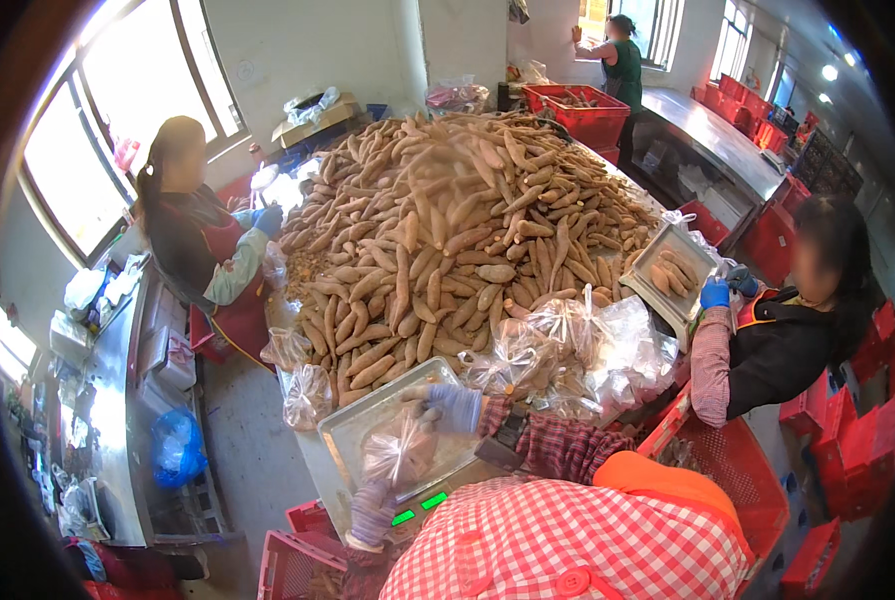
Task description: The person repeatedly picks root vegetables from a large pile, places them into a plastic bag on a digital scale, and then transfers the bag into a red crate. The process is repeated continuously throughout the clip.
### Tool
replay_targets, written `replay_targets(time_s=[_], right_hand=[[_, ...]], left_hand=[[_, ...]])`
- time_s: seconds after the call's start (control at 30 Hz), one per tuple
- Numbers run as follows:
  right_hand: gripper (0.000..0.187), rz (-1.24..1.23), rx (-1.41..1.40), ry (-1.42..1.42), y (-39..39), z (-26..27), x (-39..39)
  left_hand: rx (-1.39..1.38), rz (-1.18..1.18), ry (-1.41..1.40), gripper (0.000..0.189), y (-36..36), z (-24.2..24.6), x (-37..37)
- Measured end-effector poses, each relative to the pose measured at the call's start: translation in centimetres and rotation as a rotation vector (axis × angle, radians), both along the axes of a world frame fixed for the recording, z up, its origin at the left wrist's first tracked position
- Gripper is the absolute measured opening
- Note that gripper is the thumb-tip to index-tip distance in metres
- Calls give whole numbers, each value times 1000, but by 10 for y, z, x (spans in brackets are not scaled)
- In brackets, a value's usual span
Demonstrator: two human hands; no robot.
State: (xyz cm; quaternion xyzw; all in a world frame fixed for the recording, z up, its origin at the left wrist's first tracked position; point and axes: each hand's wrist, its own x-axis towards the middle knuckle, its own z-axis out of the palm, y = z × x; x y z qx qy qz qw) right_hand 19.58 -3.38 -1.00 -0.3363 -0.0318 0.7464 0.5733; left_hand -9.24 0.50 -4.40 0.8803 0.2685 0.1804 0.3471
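A clear plastic bag of tubers point(398, 450) lies on the metal tray of a digital scale point(335, 442) with lit green displays. My right hand point(443, 406), in a grey-blue striped glove, reaches over the tray at the bag's upper side; whether its fingers grip the plastic cannot be told. Lower down, my left hand point(372, 510), also gloved, is at the bag's near end by the tray's front edge, its fingers partly hidden. Beyond the scale rises a large heap of long brown tubers point(417, 285).
Filled clear bags point(522, 360) lie right of the scale. Red crates point(740, 465) stand low at right and left. A co-worker point(214, 247) stands left, another point(777, 337) right beside a second scale point(668, 277); a person point(623, 67) is at the back.
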Motion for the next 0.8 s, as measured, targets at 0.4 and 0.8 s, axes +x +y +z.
replay_targets(time_s=[0.4, 0.8], right_hand=[[21, 233, 146, -215, -6, -24, -23], [27, 272, 112, -139, -17, -8, 4]], left_hand=[[-15, 81, 14, 11, -9, -7, -5], [92, -59, -5, 16, -3, 14, -37]])
